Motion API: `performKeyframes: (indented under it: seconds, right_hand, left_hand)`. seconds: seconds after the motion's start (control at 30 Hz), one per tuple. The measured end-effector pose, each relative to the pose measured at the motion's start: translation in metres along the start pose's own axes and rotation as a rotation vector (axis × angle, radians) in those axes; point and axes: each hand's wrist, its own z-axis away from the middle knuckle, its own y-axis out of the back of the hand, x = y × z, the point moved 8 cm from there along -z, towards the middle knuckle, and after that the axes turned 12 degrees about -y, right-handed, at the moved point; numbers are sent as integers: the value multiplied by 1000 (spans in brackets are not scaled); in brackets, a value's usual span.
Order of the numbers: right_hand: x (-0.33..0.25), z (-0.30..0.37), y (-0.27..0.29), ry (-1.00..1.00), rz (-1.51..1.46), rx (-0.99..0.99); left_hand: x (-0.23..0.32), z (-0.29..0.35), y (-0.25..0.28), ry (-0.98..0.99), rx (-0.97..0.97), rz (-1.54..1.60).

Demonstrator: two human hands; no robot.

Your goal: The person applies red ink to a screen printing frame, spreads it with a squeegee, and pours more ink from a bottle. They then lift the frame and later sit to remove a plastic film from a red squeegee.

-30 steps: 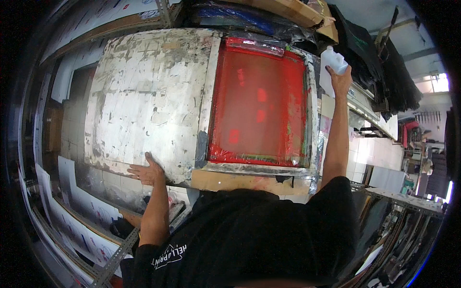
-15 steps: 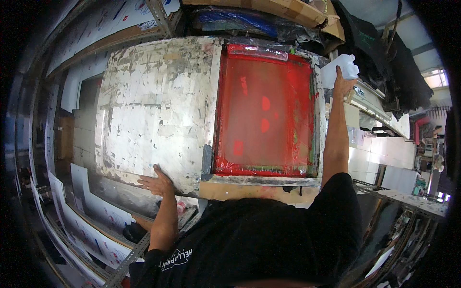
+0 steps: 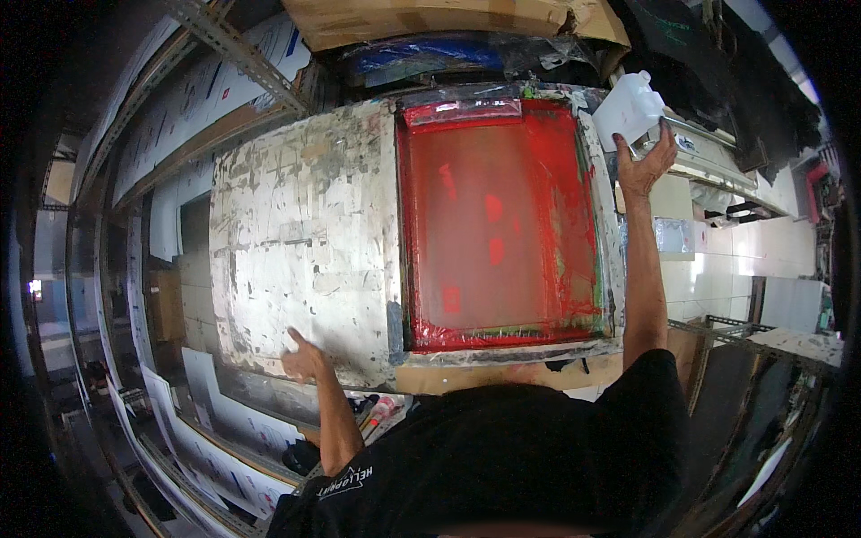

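My right hand point(image 3: 647, 160) is raised at the far right corner of the table. Its thumb and fingers are spread around the lower part of a translucent white plastic jug point(image 3: 626, 109); whether the jug also rests on something there I cannot tell. Just left of it, a red-smeared screen-printing frame point(image 3: 502, 224) lies on the table's right half. Over the near edge of the paint-stained white board point(image 3: 305, 224), my left hand point(image 3: 308, 359) is open and empty, thumb apart, its fingers blurred by motion.
Cardboard point(image 3: 430, 25) and blue plastic wrap point(image 3: 430, 56) are piled behind the table. Metal shelving point(image 3: 238, 58) with printed sheets stands on the left. A bottle with a red label point(image 3: 384, 409) lies below the near edge. Dark fabric point(image 3: 695, 81) hangs at the far right.
The jug has shifted slightly and turned, its neck now pointing more away from me. My right hand's fingers have spread on it. The left hand has turned, its fingers blurring; the whole view has shifted.
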Motion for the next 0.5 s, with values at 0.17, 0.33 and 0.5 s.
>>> performKeyframes:
  seconds: [0.17,0.33,0.5]
  right_hand:
    - [-36,18,5,158,-34,-303]
    - [-63,44,6,247,32,-529]
    - [-73,59,35,250,32,-645]
  left_hand:
    - [269,15,15,-928,151,828]
    - [501,125,-2,-1581,-101,789]
    - [598,176,-68,-1753,-232,325]
